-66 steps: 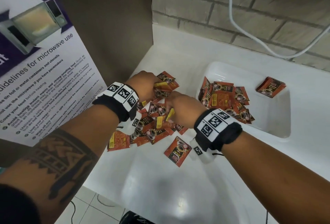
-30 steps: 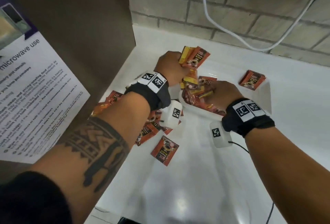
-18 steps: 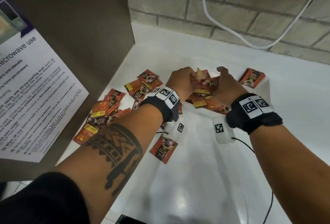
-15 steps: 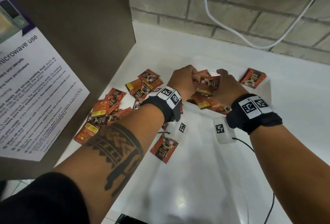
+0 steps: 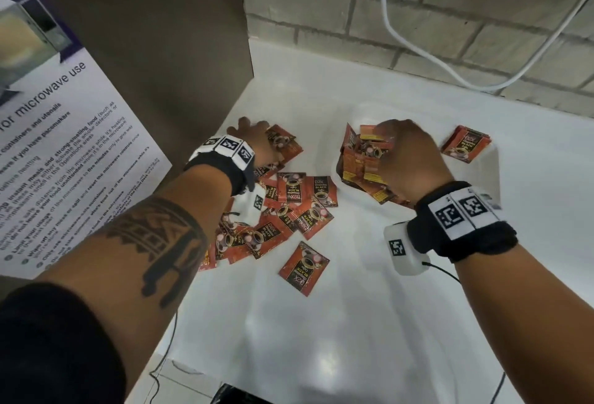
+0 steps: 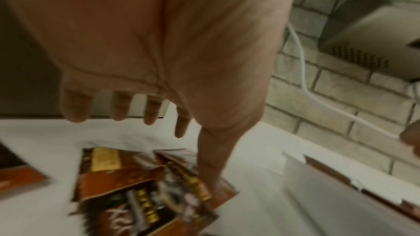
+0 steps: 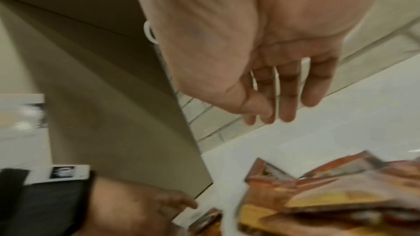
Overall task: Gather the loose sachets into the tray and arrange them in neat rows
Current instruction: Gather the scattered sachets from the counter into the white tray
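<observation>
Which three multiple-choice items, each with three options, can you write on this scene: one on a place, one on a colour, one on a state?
1. The lone sachet nearest the camera lies:
A in the tray
B on the counter
C in a hand

2. The tray is:
A white
B blue
C black

3. The left hand has its fingers:
A clenched in a fist
B spread above the sachets
C around a cable

Answers: 1 B, it lies alone on the counter; 2 A, its rim shows white; 3 B, the left wrist view shows them spread.
</observation>
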The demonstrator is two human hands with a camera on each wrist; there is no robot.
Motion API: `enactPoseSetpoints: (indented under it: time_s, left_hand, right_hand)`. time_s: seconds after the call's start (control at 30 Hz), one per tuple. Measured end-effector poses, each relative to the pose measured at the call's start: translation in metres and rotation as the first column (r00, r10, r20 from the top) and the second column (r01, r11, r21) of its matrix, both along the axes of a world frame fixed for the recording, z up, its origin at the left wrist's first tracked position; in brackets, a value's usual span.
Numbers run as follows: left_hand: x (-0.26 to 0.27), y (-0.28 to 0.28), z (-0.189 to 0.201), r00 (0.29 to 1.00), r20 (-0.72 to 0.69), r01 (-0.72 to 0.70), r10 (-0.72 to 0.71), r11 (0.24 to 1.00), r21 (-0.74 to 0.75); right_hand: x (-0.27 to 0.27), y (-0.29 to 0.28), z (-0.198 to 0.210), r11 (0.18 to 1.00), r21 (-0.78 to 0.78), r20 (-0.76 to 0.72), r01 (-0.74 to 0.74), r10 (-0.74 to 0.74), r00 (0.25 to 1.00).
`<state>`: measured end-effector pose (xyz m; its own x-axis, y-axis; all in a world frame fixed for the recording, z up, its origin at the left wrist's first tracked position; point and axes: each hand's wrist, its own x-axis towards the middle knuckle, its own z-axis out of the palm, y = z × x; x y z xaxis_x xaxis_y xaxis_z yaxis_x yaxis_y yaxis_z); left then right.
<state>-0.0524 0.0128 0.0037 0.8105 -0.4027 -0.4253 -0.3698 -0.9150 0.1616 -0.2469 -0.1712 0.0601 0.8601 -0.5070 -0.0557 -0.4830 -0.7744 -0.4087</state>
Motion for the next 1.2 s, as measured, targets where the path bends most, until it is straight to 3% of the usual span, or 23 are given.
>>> enactPoseSetpoints:
  time_s: [0.17,0.33,0.63,0.77,0.9,1.07,1.2]
  left_hand:
    - [0.004,0.006,-0.018,0.985,-0.022,0.174,-0.173,0.983,0.06]
    - [0.008,0.006,-0.012,0.973,0.068,0.221,-0.222,0.975,0.017]
    - [0.016,0.001,-0.01,0.977,-0.03,0.214,-0.213,0.976,0.045]
    - [0.012,-0.006,-0.013,0.983,0.037,0.18,-0.181,0.983,0.031]
    - [0.004,-0.012,-0.019,0.959,0.079,0.277,-0.272,0.959,-0.062]
    - [0.005,-0.017,-0.013,0.936,0.006,0.351,-0.351,0.935,-0.054]
    - [0.004,-0.021,-0.009,0.918,0.043,0.396,-0.395,0.918,-0.007]
  right_hand:
    - [0.016,0.054,-0.009,0.945,0.054,-0.162,-0.321,0.326,0.932]
    - [0.042,0.09,-0.032,0.911,0.077,-0.39,-0.406,0.402,0.828]
    - [0.073,0.109,-0.057,0.961,-0.011,-0.364,-0.278,0.255,0.896]
    - [0.081,0.112,-0.061,0.975,0.029,-0.35,-0.221,0.217,0.911]
    - [0.087,0.114,-0.069,0.982,0.039,-0.31,-0.186,0.189,0.932]
    - [0.091,0.12,-0.078,0.992,0.099,-0.267,-0.081,0.105,0.958]
    - [0.094,0.119,-0.075,0.992,0.125,-0.298,-0.027,0.064,0.952]
